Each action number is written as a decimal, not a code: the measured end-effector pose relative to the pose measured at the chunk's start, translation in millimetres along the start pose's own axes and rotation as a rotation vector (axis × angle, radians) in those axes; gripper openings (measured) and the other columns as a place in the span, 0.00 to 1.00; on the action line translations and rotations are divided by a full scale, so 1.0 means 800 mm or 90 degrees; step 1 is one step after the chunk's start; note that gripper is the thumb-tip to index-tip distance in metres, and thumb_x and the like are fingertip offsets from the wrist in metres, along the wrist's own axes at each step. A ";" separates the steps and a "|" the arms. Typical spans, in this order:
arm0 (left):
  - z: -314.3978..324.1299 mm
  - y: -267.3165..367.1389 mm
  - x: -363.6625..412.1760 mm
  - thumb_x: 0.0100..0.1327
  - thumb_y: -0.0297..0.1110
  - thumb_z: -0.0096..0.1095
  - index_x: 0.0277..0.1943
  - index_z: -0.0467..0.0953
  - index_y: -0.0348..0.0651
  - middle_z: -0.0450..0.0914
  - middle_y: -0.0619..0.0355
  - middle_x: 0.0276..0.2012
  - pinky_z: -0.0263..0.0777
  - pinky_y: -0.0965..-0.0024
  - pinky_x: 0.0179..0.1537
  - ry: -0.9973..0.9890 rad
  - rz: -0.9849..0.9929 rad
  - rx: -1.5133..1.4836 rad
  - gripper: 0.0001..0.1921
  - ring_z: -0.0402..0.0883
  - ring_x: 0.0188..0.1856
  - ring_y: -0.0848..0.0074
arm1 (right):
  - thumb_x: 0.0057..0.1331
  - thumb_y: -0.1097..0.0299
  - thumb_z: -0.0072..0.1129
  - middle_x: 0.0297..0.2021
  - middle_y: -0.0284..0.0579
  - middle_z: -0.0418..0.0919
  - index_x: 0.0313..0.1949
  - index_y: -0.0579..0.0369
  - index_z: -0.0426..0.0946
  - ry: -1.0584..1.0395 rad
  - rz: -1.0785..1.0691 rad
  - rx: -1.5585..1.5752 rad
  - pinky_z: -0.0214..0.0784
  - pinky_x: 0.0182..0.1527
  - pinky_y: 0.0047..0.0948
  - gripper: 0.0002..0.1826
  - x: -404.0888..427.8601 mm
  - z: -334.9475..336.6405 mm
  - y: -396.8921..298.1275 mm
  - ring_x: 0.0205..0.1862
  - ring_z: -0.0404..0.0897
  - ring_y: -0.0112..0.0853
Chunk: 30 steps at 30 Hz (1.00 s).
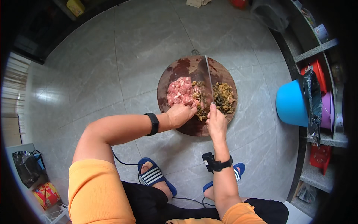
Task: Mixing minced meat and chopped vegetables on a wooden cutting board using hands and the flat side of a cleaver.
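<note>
A round wooden chopping board (179,67) lies on the floor before me. My right hand (217,121) grips the handle of a cleaver (208,78), its blade pointing away from me across the board. Left of the blade is a heap of chopped pink raw meat (180,91), with a strip of mixed meat and dark greens beside it. A pile of chopped brownish-green vegetable (224,96), perhaps pickled, sits right of the blade. My left hand (181,114) touches the near edge of the meat and the mixed strip, fingers bent; its fingertips are partly hidden.
Grey floor tiles (84,70) surround the board. At the right, a blue plastic bucket (291,103) with a black plastic bag (312,103) stands against stone shelves (316,50). My feet wear blue slippers (156,175), with a black cable (187,199) between them. A black bag (26,168) is at lower left.
</note>
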<state>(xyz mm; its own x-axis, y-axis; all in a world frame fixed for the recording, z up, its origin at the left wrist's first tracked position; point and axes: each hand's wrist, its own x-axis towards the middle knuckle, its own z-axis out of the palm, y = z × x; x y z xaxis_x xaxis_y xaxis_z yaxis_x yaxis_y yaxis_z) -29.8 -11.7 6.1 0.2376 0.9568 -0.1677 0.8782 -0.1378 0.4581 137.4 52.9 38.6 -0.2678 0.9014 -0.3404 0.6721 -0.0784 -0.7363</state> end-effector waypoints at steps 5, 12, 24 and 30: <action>0.001 0.009 0.018 0.61 0.31 0.50 0.39 0.68 0.37 0.78 0.45 0.22 0.73 0.49 0.28 0.018 -0.031 -0.040 0.07 0.80 0.26 0.49 | 0.73 0.43 0.36 0.28 0.68 0.78 0.36 0.63 0.78 0.070 -0.033 -0.114 0.67 0.36 0.55 0.32 -0.003 0.001 0.001 0.34 0.77 0.62; -0.002 0.012 0.066 0.59 0.27 0.52 0.36 0.68 0.34 0.78 0.41 0.22 0.74 0.51 0.28 0.181 -0.066 -0.050 0.06 0.81 0.27 0.48 | 0.72 0.42 0.38 0.26 0.61 0.79 0.32 0.62 0.77 0.017 0.021 -0.030 0.70 0.36 0.48 0.33 0.020 0.009 0.033 0.31 0.79 0.55; -0.036 -0.022 0.042 0.53 0.28 0.61 0.26 0.79 0.32 0.78 0.39 0.23 0.76 0.55 0.34 0.379 0.152 0.436 0.07 0.82 0.30 0.50 | 0.72 0.43 0.37 0.26 0.68 0.77 0.33 0.63 0.76 0.065 -0.077 -0.134 0.65 0.36 0.58 0.32 -0.008 0.017 -0.006 0.33 0.76 0.65; -0.042 -0.008 0.010 0.54 0.33 0.63 0.26 0.79 0.32 0.79 0.40 0.23 0.77 0.55 0.35 0.028 -0.210 -0.049 0.11 0.81 0.30 0.50 | 0.72 0.43 0.37 0.27 0.67 0.77 0.34 0.63 0.78 0.003 -0.024 -0.053 0.65 0.36 0.54 0.32 -0.002 -0.006 -0.023 0.34 0.76 0.63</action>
<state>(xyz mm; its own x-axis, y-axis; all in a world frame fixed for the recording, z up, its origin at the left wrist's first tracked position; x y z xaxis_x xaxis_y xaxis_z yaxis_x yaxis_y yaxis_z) -47.6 5.6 31.3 -0.0740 0.9569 -0.2810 0.8705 0.1995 0.4500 128.8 54.9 55.4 -0.2904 0.9050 -0.3109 0.7168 -0.0095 -0.6973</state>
